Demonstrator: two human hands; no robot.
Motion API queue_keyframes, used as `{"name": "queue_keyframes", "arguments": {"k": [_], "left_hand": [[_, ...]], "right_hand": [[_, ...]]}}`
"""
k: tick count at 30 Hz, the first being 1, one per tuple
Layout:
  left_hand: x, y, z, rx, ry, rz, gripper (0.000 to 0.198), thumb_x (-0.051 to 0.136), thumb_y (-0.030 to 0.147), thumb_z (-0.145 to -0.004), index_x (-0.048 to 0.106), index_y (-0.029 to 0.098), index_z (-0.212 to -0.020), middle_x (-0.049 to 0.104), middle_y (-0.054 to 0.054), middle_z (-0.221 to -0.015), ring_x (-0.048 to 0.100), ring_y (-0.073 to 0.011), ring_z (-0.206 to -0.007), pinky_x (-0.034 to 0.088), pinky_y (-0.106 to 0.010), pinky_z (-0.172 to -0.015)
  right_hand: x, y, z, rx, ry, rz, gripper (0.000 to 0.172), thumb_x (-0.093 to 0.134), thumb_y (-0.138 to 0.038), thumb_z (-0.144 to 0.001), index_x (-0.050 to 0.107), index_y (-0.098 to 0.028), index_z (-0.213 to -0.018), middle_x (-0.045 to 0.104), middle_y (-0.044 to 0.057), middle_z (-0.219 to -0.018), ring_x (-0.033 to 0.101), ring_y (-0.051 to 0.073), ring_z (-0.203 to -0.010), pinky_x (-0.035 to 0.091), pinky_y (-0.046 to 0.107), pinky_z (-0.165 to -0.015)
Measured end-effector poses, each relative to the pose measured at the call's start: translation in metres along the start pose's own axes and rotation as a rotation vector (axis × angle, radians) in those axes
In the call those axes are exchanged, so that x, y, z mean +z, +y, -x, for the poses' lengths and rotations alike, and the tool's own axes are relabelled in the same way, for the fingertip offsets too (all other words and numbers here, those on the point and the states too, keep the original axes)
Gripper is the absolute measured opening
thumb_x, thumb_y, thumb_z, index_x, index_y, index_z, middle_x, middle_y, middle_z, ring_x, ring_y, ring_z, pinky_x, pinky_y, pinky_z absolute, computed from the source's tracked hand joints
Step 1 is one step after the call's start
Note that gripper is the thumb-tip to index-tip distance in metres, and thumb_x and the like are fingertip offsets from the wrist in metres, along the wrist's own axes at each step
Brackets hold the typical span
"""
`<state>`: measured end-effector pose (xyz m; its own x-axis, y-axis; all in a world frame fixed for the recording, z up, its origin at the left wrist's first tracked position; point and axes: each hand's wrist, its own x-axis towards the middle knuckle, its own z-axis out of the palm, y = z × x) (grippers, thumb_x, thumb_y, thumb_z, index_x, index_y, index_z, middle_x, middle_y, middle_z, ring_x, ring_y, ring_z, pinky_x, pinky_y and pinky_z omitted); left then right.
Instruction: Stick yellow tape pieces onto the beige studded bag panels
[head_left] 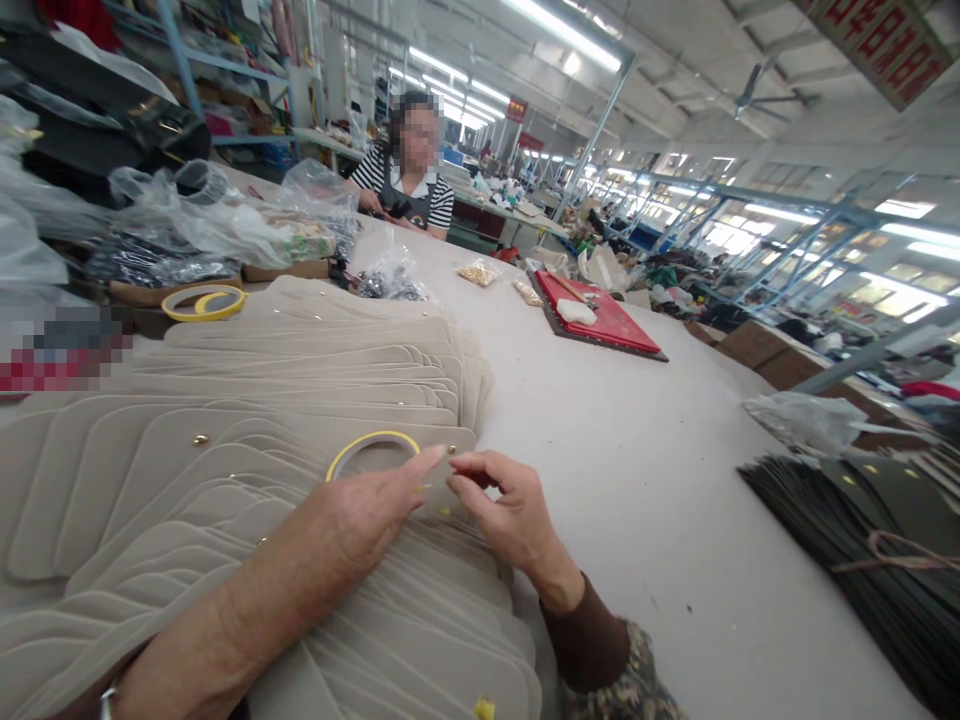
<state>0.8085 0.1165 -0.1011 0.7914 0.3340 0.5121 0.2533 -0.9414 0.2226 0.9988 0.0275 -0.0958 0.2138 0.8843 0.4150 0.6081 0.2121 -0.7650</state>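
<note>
Many beige flat panels [375, 360] with rounded corners lie overlapped in fanned rows, some bearing small gold-coloured metal pieces [200, 440]. My left hand [375, 500] reaches over them, fingers extended beside a yellow-edged tape roll [373, 437] lying on the panels; what its fingertips hold, if anything, is too small to tell. To its right, my right hand [506, 500] has thumb and index finger pinched near a small metal piece [452, 450] at a panel's corner. Whatever sits in that pinch is too small to make out. A yellow scrap [484, 708] lies at the bottom edge.
Across the white table [600, 450] sits a person in a striped top [409, 190]. A red board [600, 312] and bags of gold pieces [478, 272] lie farther back. Dark tied panels [862, 540] are at right; another tape roll [204, 302] and plastic bags [225, 220] are at left.
</note>
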Motion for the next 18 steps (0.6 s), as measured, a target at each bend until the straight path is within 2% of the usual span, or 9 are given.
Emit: {"name": "queue_keyframes", "arguments": {"k": [3, 6, 10, 15, 18], "left_hand": [[0.001, 0.002, -0.001, -0.03, 0.017, -0.024, 0.037, 0.031, 0.031, -0.104, 0.036, 0.016, -0.137, 0.076, -0.006, -0.097, 0.074, -0.016, -0.08, 0.055, -0.024, -0.067], [0.003, 0.002, 0.001, -0.044, -0.005, -0.012, 0.032, 0.032, 0.03, -0.103, 0.038, 0.017, -0.132, 0.076, -0.006, -0.097, 0.074, -0.0161, -0.081, 0.055, -0.024, -0.067], [0.003, 0.002, 0.003, -0.074, -0.101, 0.066, 0.024, 0.037, 0.023, -0.101, 0.046, 0.019, -0.123, 0.073, -0.005, -0.1, 0.072, -0.0153, -0.086, 0.053, -0.024, -0.071], [-0.001, 0.005, 0.0, -0.163, -0.204, 0.105, 0.022, 0.036, 0.013, -0.097, 0.057, 0.021, -0.101, 0.069, -0.001, -0.089, 0.065, -0.0135, -0.076, 0.05, -0.025, -0.072], [-0.003, 0.009, -0.003, -0.2, -0.228, 0.045, 0.023, 0.035, 0.013, -0.095, 0.056, 0.021, -0.091, 0.063, 0.0, -0.079, 0.06, -0.0151, -0.07, 0.046, -0.027, -0.065]], "right_hand": [[0.007, -0.007, 0.001, -0.156, -0.052, -0.005, 0.016, 0.059, -0.018, -0.088, 0.07, -0.019, -0.1, 0.073, 0.005, -0.086, 0.065, 0.015, -0.074, 0.054, 0.027, -0.073], [0.013, -0.007, 0.002, -0.282, -0.069, 0.069, 0.018, 0.053, -0.014, -0.09, 0.069, -0.02, -0.097, 0.073, 0.007, -0.09, 0.066, 0.016, -0.083, 0.054, 0.027, -0.079], [0.02, -0.001, 0.004, -0.347, -0.028, 0.191, 0.02, 0.048, -0.014, -0.09, 0.067, -0.021, -0.085, 0.071, 0.005, -0.076, 0.065, 0.016, -0.071, 0.052, 0.026, -0.068], [0.025, 0.0, 0.007, -0.295, 0.067, 0.228, 0.018, 0.051, -0.014, -0.083, 0.065, -0.021, -0.075, 0.067, 0.002, -0.064, 0.061, 0.014, -0.058, 0.048, 0.024, -0.059], [0.029, -0.005, 0.007, -0.077, 0.092, 0.089, 0.013, 0.056, -0.016, -0.077, 0.066, -0.02, -0.069, 0.066, 0.0, -0.06, 0.058, 0.012, -0.052, 0.047, 0.022, -0.054]]}}
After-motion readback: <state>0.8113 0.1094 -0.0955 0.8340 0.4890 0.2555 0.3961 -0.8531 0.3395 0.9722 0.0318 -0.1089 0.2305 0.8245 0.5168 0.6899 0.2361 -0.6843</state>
